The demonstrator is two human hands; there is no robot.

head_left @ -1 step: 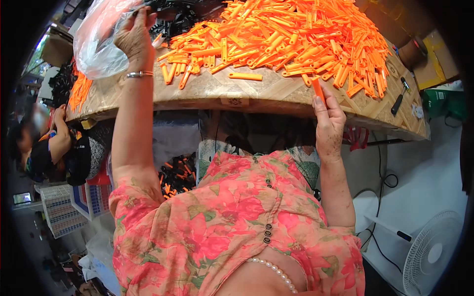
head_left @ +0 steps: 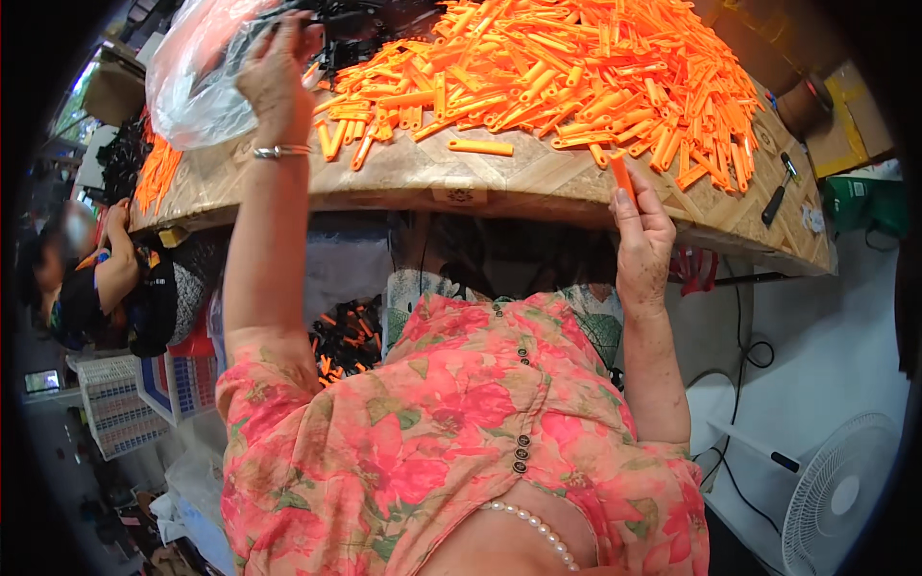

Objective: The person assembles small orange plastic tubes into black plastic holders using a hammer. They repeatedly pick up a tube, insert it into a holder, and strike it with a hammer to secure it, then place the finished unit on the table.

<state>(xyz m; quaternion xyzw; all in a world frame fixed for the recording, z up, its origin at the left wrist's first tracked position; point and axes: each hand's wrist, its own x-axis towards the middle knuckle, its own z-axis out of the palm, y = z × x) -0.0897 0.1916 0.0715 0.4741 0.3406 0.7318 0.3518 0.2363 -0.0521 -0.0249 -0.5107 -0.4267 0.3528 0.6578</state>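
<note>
My right hand (head_left: 643, 240) pinches an orange plastic handle (head_left: 620, 175) between thumb and fingers, in front of the table's near edge. My left hand (head_left: 274, 86) is stretched far forward at the upper left, at the near side of a heap of black plastic parts (head_left: 370, 34). Its fingers are bent and slightly smeared against the dark parts, so whether they grip one is unclear. Just left of that hand lies a clear plastic bag (head_left: 197, 106). A large pile of similar orange handles (head_left: 576, 77) covers the far middle and right of the table.
A single orange handle (head_left: 480, 147) lies before the pile on the patterned table (head_left: 384, 182). At the right are a black-handled screwdriver (head_left: 776, 197) and a cardboard box (head_left: 845, 120). A white fan (head_left: 840, 490) stands lower right. Another person (head_left: 106, 288) sits at the left.
My left hand and forearm have shifted slightly to the right by the black heap. My right hand keeps hold of the orange handle, almost still.
</note>
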